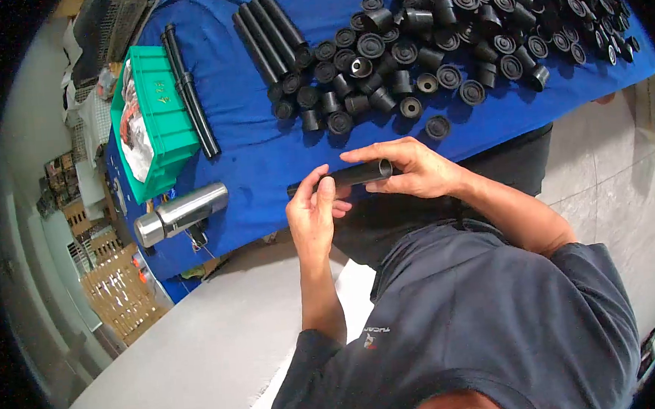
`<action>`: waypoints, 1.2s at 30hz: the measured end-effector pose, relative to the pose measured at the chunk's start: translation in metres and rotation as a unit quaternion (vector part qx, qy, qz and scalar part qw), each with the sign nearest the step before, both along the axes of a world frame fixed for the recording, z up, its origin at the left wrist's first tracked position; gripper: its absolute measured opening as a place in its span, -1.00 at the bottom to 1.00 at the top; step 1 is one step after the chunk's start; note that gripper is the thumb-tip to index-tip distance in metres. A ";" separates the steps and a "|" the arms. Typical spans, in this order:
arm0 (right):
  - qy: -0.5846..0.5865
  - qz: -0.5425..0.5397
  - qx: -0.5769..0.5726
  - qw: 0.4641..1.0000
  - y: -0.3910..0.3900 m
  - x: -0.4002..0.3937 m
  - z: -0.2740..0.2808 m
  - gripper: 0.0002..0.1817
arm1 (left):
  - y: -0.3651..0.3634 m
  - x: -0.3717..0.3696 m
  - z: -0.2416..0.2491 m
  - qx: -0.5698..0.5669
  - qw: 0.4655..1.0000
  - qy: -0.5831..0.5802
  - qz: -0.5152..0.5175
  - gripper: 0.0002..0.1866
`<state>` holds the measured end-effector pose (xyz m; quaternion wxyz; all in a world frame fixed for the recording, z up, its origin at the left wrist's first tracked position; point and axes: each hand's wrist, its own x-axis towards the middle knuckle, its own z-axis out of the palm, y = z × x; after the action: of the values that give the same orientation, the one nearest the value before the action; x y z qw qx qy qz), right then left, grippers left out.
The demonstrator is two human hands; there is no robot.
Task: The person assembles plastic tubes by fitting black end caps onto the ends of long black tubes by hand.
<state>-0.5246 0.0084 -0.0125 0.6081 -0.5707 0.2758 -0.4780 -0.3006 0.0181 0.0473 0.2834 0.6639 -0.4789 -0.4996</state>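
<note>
A black tube [357, 175] lies almost level between my hands, over the near edge of the blue-covered table. My left hand [314, 209] has its fingers and thumb around the tube's left part. At the other end, by the round open mouth, my right hand [419, 170] grips it with the index finger along the top and the thumb below. Just beyond the hands, a single black cap [437, 127] rests on the cloth, close to a large pile of similar black caps [404, 52].
Several long black tubes [269, 39] lie side by side at the back. Two thinner black tubes [189, 93] lie along a green crate [158, 113] holding plastic bags. A steel flask [191, 207] lies on the blue cloth [250, 160] at left.
</note>
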 end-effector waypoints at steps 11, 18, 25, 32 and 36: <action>-0.088 0.052 0.133 0.986 0.002 -0.001 -0.005 -0.54 | -0.020 0.003 -0.003 -0.336 0.868 -0.294 -0.219 -0.38; -0.159 0.056 0.158 0.973 0.001 -0.003 -0.001 -0.46 | -0.029 0.002 0.022 -0.156 0.930 -0.178 -0.281 -0.64; -0.157 0.044 0.177 0.971 0.000 -0.001 0.000 -0.53 | -0.034 0.015 0.022 -0.127 0.923 -0.140 -0.336 -0.57; -0.142 0.015 0.107 0.984 0.002 0.006 -0.008 -0.53 | -0.028 0.016 0.019 -0.128 0.943 -0.089 -0.293 -0.50; 0.067 0.013 -0.049 0.997 0.001 -0.002 0.007 -0.25 | -0.011 0.018 0.013 -0.117 0.962 0.236 -0.070 -0.56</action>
<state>-0.5262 0.0098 -0.0052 0.5657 -0.6337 0.2848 -0.4442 -0.2828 0.0070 0.0601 0.4284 0.4538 -0.4986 -0.6015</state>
